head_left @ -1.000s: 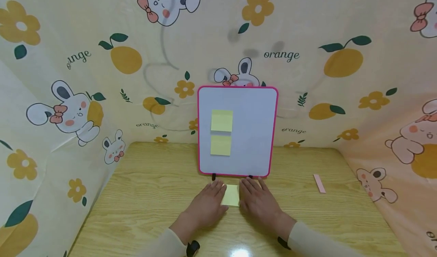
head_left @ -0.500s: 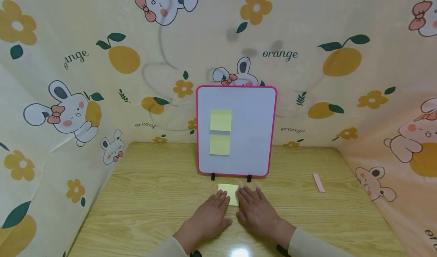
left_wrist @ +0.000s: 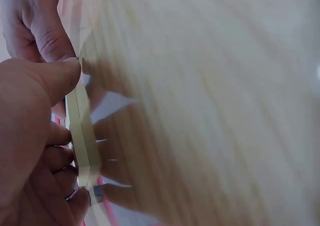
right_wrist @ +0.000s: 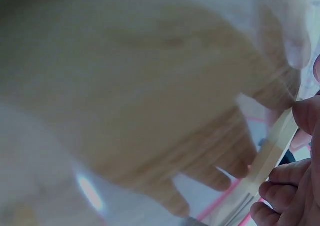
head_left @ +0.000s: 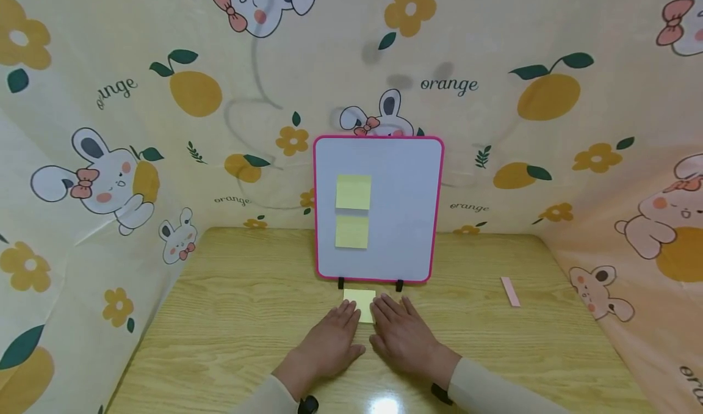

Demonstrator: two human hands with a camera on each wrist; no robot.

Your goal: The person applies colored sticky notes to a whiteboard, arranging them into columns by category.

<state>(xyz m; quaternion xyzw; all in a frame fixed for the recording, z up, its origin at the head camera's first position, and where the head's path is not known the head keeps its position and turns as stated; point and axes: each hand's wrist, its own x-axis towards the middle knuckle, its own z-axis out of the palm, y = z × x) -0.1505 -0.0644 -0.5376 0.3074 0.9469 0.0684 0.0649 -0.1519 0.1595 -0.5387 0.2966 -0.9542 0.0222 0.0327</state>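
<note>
In the head view a thick pad of pale yellow sticky notes (head_left: 364, 301) lies flat on the table just in front of a whiteboard (head_left: 401, 212). My left hand (head_left: 328, 344) has its fingers extended over the pad's near left part. The fingers of my right hand (head_left: 406, 334) lie straight along its right edge. From the left wrist, the pad (left_wrist: 85, 136) shows its side, with that hand's thumb near its close end. The right wrist view has the pad (right_wrist: 272, 146) beside the right hand's fingers (right_wrist: 290, 173).
Two yellow sticky notes (head_left: 353, 192) are stuck one above the other on the board's left half. Black feet (head_left: 399, 286) hold the board up. A narrow pink strip (head_left: 510, 292) lies on the table (head_left: 247, 316) to the right. Printed cloth (head_left: 472, 127) surrounds the table.
The pad has slid slightly left and toward the board. My left fingers have shifted from its left side onto its near left part; the right hand has moved left with it.
</note>
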